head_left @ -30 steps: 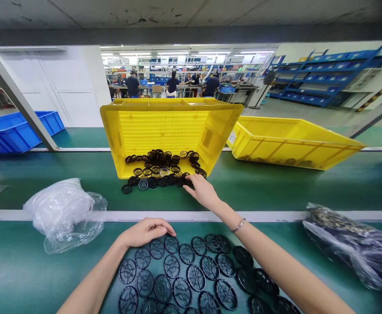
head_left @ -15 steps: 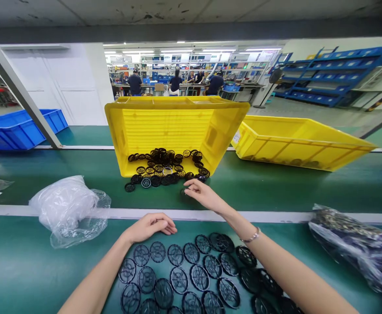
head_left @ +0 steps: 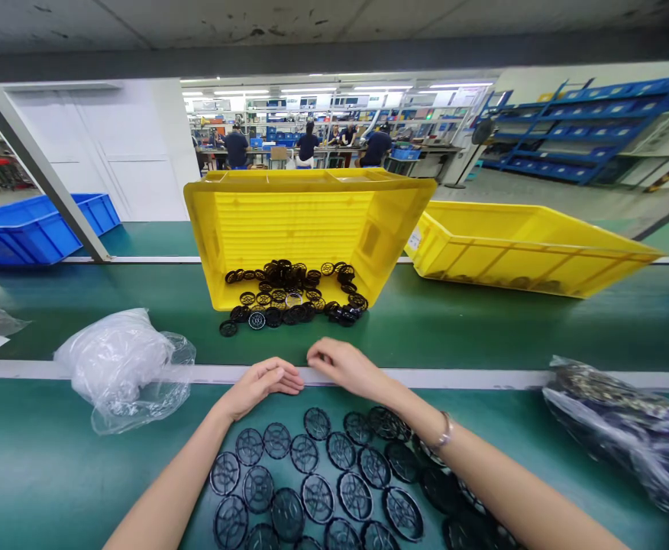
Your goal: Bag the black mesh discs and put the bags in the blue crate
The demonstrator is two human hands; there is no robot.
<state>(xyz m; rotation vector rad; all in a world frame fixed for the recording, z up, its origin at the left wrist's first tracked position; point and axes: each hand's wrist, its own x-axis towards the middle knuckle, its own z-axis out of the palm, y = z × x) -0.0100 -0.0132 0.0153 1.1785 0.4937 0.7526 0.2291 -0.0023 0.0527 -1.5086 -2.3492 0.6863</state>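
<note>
Several flat black round grille discs (head_left: pixel 317 496) lie in rows on the green table surface just in front of me. My left hand (head_left: pixel 260 388) rests palm down at the far edge of those rows, its fingers curled and pressed together with nothing showing in them. My right hand (head_left: pixel 343 368) is beside it over the white strip (head_left: pixel 483 378), fingertips pinched; what they hold is hidden. Beyond the hands, a yellow bin (head_left: pixel 305 221) tipped on its side spills a pile of black discs (head_left: pixel 292 298) onto the green belt.
A second yellow bin (head_left: pixel 518 244) lies tilted to the right. A crumpled clear plastic bag (head_left: pixel 122 367) sits at left, a dark bag of parts (head_left: pixel 626 431) at right. A blue bin (head_left: pixel 25 225) stands far left. People (head_left: pixel 305 145) work at distant benches.
My right hand has drawn back from the disc pile at the bin's mouth to the white strip beside my left hand. The left hand has barely moved.
</note>
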